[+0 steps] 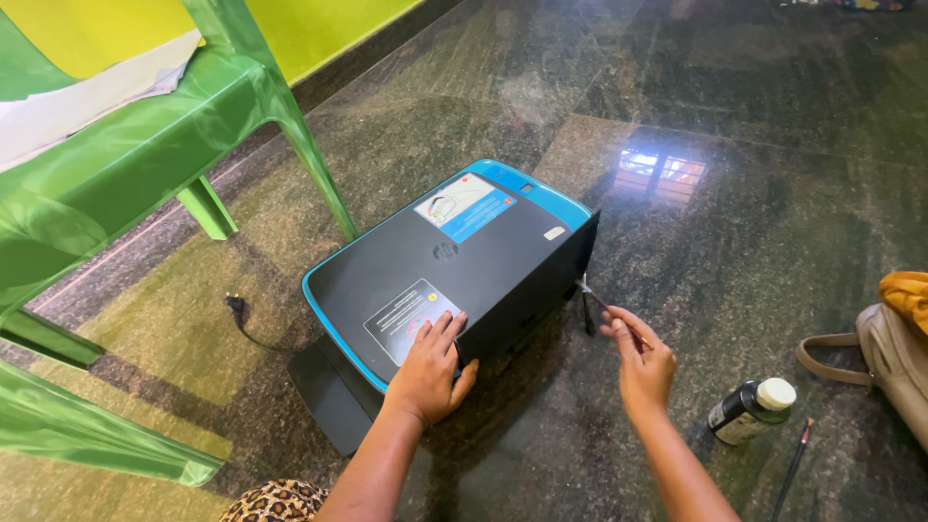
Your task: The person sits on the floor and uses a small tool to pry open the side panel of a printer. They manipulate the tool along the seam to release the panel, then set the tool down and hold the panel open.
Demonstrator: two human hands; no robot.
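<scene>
A black printer [454,266] with a blue rim sits on the dark stone floor, two stickers on its lid. My left hand [432,370] lies flat on the printer's near corner, fingers spread over one sticker. To the right of the printer, my right hand [640,360] pinches a thin screwdriver [601,303] whose tip touches the printer's right side panel. A black paper tray [333,401] sticks out at the printer's near left end.
A green plastic chair [145,164] stands at the left, with a yellow wall behind it. A black power cord and plug [238,314] lie beside the printer. A black ink bottle with a white cap [753,411], a thin tool [793,469] and a beige bag [894,358] lie at the right.
</scene>
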